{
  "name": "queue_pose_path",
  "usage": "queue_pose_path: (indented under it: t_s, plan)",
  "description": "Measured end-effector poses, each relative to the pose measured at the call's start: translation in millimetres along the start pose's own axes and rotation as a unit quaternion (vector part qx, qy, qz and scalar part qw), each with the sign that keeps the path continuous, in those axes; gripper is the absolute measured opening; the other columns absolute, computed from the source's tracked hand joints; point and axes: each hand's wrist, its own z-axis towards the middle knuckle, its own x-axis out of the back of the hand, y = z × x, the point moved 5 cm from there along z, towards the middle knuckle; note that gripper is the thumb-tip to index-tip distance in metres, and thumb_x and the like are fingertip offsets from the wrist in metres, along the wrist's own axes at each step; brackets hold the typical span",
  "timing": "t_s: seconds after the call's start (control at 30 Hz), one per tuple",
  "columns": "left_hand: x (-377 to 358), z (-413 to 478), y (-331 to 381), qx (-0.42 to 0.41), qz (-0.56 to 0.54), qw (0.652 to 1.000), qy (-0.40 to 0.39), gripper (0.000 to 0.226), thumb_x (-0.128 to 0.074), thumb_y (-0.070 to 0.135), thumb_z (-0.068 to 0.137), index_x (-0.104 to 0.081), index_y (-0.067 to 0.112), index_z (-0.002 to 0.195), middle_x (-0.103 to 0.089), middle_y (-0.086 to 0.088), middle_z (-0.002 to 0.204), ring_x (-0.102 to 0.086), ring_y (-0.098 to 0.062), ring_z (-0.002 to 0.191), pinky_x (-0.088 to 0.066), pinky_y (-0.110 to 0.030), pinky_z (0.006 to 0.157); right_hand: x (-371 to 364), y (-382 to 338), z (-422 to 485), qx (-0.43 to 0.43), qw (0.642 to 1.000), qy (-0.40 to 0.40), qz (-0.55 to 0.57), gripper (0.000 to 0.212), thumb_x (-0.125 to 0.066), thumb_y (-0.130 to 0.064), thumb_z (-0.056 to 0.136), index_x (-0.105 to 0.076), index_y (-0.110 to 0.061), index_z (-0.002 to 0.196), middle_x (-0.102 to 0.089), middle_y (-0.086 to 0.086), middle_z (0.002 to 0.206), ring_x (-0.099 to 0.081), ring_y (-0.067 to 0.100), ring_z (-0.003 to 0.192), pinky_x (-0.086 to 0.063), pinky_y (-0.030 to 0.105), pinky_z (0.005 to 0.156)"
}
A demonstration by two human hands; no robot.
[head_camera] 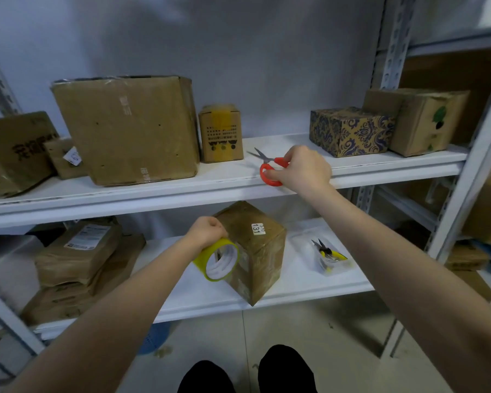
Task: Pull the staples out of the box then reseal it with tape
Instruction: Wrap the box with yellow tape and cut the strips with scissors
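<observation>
Left hand [207, 231] grips a tape roll [219, 259] against the box [255, 251]; right hand [304, 168] grips red scissors [270, 168] on the upper shelf [153, 188].

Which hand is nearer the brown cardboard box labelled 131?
Left. The left hand holds the yellow tape roll right against the box; the right hand is a shelf above, gripping red-handled scissors.

Both arms reach forward: left hand [207, 232] curled low round the tape roll [203, 258], right hand [304, 170] higher, gripping the scissors [268, 163].
</observation>
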Motion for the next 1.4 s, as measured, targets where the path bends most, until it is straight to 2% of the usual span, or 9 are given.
queue_pose_path:
  t_s: [0.1, 0.2, 0.3, 0.4, 0.57, 0.77, 1.0, 1.23, 1.4]
  plan:
    - [3, 0, 3, -0.012, -0.011, 1.0, 0.002, 0.021, -0.062, -0.001, 0.082, -0.058, 0.012, 0.066, -0.057, 0.001, 0.067, -0.052, -0.012, 0.067, -0.043, -0.026, 0.069, -9, -5, 20, -0.016, 0.999, -0.038, -0.003, 0.053, -0.073, -0.064, 0.068, -0.07, -0.013, 0.085, -0.065, 0.001, 0.078, -0.061, 0.022, 0.075, -0.038, 0.027, 0.055]
    - [3, 4, -4, -0.007, 0.0, 1.0, 0.004, 0.021, -0.064, 0.001, 0.081, -0.056, 0.013, 0.065, -0.056, 0.002, 0.066, -0.051, -0.012, 0.066, -0.042, -0.025, 0.07, -17, -11, 25, 0.01, 1.0, 0.0, 0.028, 0.032, -0.064, -0.044, 0.087, -0.074, -0.015, 0.094, -0.07, 0.006, 0.091, -0.062, 0.025, 0.083, -0.051, 0.033, 0.064]
    - [0, 5, -13, 0.002, 0.029, 1.0, 0.0, 0.021, -0.065, 0.004, 0.08, -0.054, 0.014, 0.065, -0.05, 0.001, 0.064, -0.046, -0.014, 0.064, -0.041, -0.024, 0.063, -20, -28, -9, 0.199, 0.97, 0.126, 0.052, 0.024, -0.051, -0.028, 0.093, -0.073, -0.018, 0.094, -0.07, 0.003, 0.091, -0.062, 0.025, 0.085, -0.052, 0.037, 0.066]
    - [-3, 4, -24, 0.017, 0.044, 0.999, 0.004, 0.021, -0.065, 0.007, 0.08, -0.055, 0.017, 0.065, -0.055, -0.002, 0.071, -0.051, -0.015, 0.071, -0.043, -0.025, 0.067, -62, -37, -57, 0.328, 0.943, 0.06, 0.003, 0.023, -0.05, -0.033, 0.088, -0.069, -0.021, 0.086, -0.069, 0.001, 0.078, -0.065, 0.026, 0.077, -0.045, 0.028, 0.057]
    - [-9, 2, -36, 0.017, 0.033, 0.999, 0.001, 0.026, -0.064, 0.008, 0.082, -0.052, 0.019, 0.062, -0.055, -0.001, 0.071, -0.05, -0.017, 0.08, -0.04, -0.024, 0.075, -161, -8, -79, 0.187, 0.955, -0.173, -0.151, 0.052, -0.053, -0.053, 0.086, -0.051, -0.017, 0.124, -0.052, 0.011, 0.124, -0.049, 0.031, 0.117, -0.043, 0.036, 0.086]
    - [-2, 2, -41, 0.015, 0.008, 1.0, 0.01, 0.028, -0.062, 0.004, 0.084, -0.053, 0.019, 0.062, -0.053, 0.004, 0.068, -0.05, -0.012, 0.071, -0.042, -0.018, 0.064, -183, 0, -74, 0.228, 0.945, -0.162, -0.168, 0.053, -0.054, -0.043, 0.089, -0.044, -0.018, 0.135, -0.047, 0.008, 0.134, -0.046, 0.027, 0.125, -0.047, 0.036, 0.082]
    - [-2, 3, -42, -0.004, -0.039, 0.999, 0.002, 0.027, -0.06, 0.001, 0.084, -0.055, 0.017, 0.063, -0.055, 0.006, 0.072, -0.048, -0.004, 0.066, -0.038, -0.013, 0.059, -167, 32, -73, 0.278, 0.924, -0.238, -0.113, 0.054, -0.055, -0.033, 0.095, -0.038, -0.024, 0.146, -0.031, -0.005, 0.155, -0.027, 0.014, 0.143, -0.039, 0.036, 0.106]
    - [-10, 3, -32, -0.017, -0.033, 0.999, -0.029, 0.021, -0.059, 0.002, 0.086, -0.057, 0.016, 0.07, -0.054, 0.003, 0.072, -0.047, -0.006, 0.066, -0.038, -0.007, 0.053, -178, 15, -93, 0.239, 0.948, -0.151, -0.143, 0.042, -0.044, -0.026, 0.099, -0.04, -0.018, 0.14, -0.042, 0.0, 0.146, -0.036, 0.016, 0.138, -0.047, 0.033, 0.087]
    - [-9, -2, -32, -0.006, -0.026, 0.999, -0.039, 0.02, -0.061, 0.004, 0.086, -0.058, 0.017, 0.07, -0.054, 0.005, 0.072, -0.048, -0.008, 0.069, -0.037, -0.013, 0.057, -173, -19, -91, 0.219, 0.968, -0.107, -0.065, 0.031, -0.036, -0.028, 0.101, -0.052, -0.013, 0.123, -0.056, 0.007, 0.127, -0.063, 0.034, 0.1, -0.046, 0.035, 0.066]
